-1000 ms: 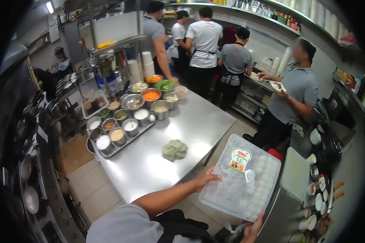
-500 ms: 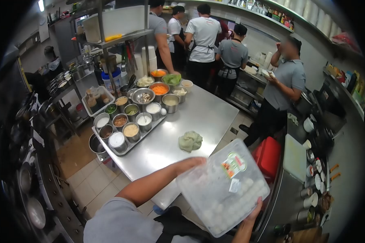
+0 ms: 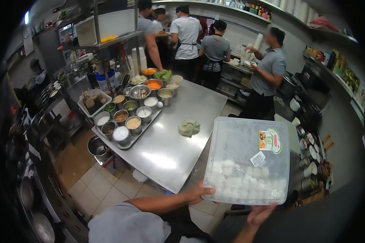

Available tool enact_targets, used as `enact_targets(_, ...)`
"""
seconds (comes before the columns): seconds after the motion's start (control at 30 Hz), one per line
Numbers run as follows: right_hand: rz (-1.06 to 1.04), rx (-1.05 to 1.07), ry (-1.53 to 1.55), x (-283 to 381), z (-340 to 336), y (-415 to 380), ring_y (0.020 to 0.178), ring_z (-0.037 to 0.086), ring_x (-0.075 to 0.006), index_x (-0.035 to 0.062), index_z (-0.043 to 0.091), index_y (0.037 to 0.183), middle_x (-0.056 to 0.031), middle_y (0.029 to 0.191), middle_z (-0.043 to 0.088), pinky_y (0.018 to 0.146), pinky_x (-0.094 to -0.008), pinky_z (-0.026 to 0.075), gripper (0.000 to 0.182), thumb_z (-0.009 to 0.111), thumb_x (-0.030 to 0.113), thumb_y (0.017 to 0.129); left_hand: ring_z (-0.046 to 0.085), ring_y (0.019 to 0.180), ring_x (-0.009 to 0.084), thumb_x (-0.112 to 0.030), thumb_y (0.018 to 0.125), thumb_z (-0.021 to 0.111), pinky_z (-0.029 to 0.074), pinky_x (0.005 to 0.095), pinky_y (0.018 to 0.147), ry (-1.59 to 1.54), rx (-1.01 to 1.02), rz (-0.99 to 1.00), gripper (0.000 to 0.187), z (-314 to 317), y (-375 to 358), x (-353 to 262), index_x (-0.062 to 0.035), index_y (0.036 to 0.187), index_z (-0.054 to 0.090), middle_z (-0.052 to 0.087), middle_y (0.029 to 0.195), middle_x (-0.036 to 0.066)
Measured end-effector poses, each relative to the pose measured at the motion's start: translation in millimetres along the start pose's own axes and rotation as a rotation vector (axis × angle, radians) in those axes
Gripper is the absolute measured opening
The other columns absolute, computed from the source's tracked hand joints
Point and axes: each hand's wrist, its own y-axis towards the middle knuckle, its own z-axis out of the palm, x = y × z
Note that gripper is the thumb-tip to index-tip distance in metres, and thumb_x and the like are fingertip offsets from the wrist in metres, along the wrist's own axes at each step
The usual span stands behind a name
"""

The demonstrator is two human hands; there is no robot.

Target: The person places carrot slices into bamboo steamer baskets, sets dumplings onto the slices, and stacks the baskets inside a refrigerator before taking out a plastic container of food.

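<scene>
A large clear plastic container [image 3: 235,141] with a lid and labels is held up at the right of the steel table. Rows of round white pieces show through its lower half. My left hand [image 3: 198,193] grips the container's lower left corner, thumb on the lid. Under the lower right edge, my right hand [image 3: 261,214] supports it, with the fingers partly hidden behind. A crumpled green cloth [image 3: 189,128] lies on the steel table [image 3: 170,150], left of the container.
Metal tubs of chopped ingredients stand on a tray [image 3: 140,135] at the table's left. Several people stand beyond the table, one [image 3: 267,67] at the right holding a dish. Stoves with pans [image 3: 43,227] line the left; a counter with bowls runs along the right.
The container has turned more upright and moved up and right. My left hand has shifted from its upper left side to its lower left corner. The view has turned somewhat.
</scene>
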Motion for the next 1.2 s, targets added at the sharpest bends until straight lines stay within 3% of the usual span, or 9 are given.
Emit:
enact_targets(0.07,0.034,0.295,-0.091,34.6,-34.7,-20.3,0.086,0.068,-0.0256,0.0016,0.047,0.131,-0.0157,0.113,0.064,0.058,-0.0322,0.058,0.062,0.039,0.055,0.1,0.051,0.125,0.0289,-0.014,0.088,0.067,0.044,0.043,0.104,0.014,0.006,-0.011,0.071,-6.6,-25.0,-6.6,0.0009,0.145,0.029,0.049,0.135,0.018)
enact_targets(0.1,0.073,0.105,-0.149,38.1,-43.7,-27.2,0.059,0.064,-0.022,-0.0009,0.051,0.123,-0.0142,0.091,0.068,0.036,-0.0274,0.047,0.06,0.037,0.053,0.1,0.051,0.125,0.029,-0.013,0.087,0.067,0.045,0.0418,0.104,0.034,0.013,-0.015,0.071,-9.1,-36.3,-10.3,0.0007,0.146,0.028,0.049,0.135,0.018)
enact_targets(0.3,0.14,0.215,-0.257,48.4,-61.8,-113.5,0.052,0.061,-0.019,-0.0051,0.054,0.116,-0.0138,0.08,0.067,0.038,-0.0259,0.046,0.058,0.041,0.048,0.097,0.056,0.119,0.0306,-0.012,0.085,0.066,0.048,0.0457,0.099,0.081,-0.01,-0.159,0.069,-16.0,-99.1,-18.6,0.002,0.143,0.031,0.053,0.129,0.019)
enact_targets(0.4,0.09,0.134,-0.241,41.4,-72.3,-143.2,0.049,0.061,-0.0171,-0.0068,0.056,0.108,-0.0129,0.075,0.066,0.041,-0.0269,0.05,0.042,0.051,0.034,0.099,0.065,0.099,0.0367,-0.02,0.082,0.067,0.058,0.0494,0.076,0.124,0.033,-0.159,0.066,-21.4,-111.2,-17.0,0.0042,0.136,0.038,0.057,0.119,0.023)
enact_targets(0.53,-0.027,0.118,-0.445,87.8,-75.3,-185.7,0.076,0.069,-0.0211,-0.0011,0.056,0.114,-0.0123,0.093,0.068,0.061,-0.0301,0.056,0.045,0.061,0.039,0.095,0.066,0.094,0.0406,-0.031,0.08,0.068,0.06,0.0512,0.066,0.046,0.042,-0.152,0.075,-19.0,-117.8,-24.2,0.0046,0.138,0.037,0.06,0.118,0.025)
enact_targets(0.63,-1.112,-0.702,-1.125,160.4,-84.3,-224.6,0.101,0.058,-0.0212,0.0039,0.053,0.122,-0.0093,0.113,0.058,0.087,-0.038,0.049,0.054,0.076,0.034,0.084,0.066,0.094,0.041,-0.036,0.077,0.066,0.061,0.0504,0.062,0.057,0.037,-0.14,0.077,-19.8,-116.2,-46.0,0.0035,0.138,0.039,0.059,0.12,0.024)
enact_targets(0.73,-1.233,-1.548,-1.088,250.7,-161.9,-279.4,0.115,0.051,-0.0241,0.0004,0.05,0.125,-0.01,0.124,0.054,0.1,-0.0398,0.039,0.05,0.07,0.031,0.09,0.066,0.093,0.0409,-0.038,0.076,0.065,0.061,0.0497,0.059,0.113,0.031,-0.094,0.078,-9.3,-125.1,-60.0,0.0034,0.137,0.039,0.059,0.119,0.024)
enact_targets(0.93,-0.895,-1.073,-0.679,316.3,-320.5,-275.3,0.136,0.037,-0.0264,-0.0041,0.034,0.146,-0.0156,0.15,0.037,0.114,-0.0374,0.026,0.079,0.047,0.057,0.097,0.066,0.09,0.0405,-0.039,0.075,0.064,0.06,0.0489,0.06,0.068,-0.069,-0.045,0.079,5.7,-140.7,-71.2,0.0039,0.137,0.04,0.06,0.117,0.024)
enact_targets(1.2,-0.835,-0.779,-0.264,326.3,-284.1,-262.8,0.134,0.04,-0.0313,-0.0047,0.035,0.145,-0.0169,0.149,0.039,0.113,-0.0406,0.03,0.082,0.047,0.06,0.096,0.066,0.087,0.04,-0.035,0.078,0.063,0.057,0.0521,0.057,0.095,-0.118,-0.001,0.073,3.1,-160.4,-54.5,0.0031,0.136,0.041,0.06,0.116,0.023)
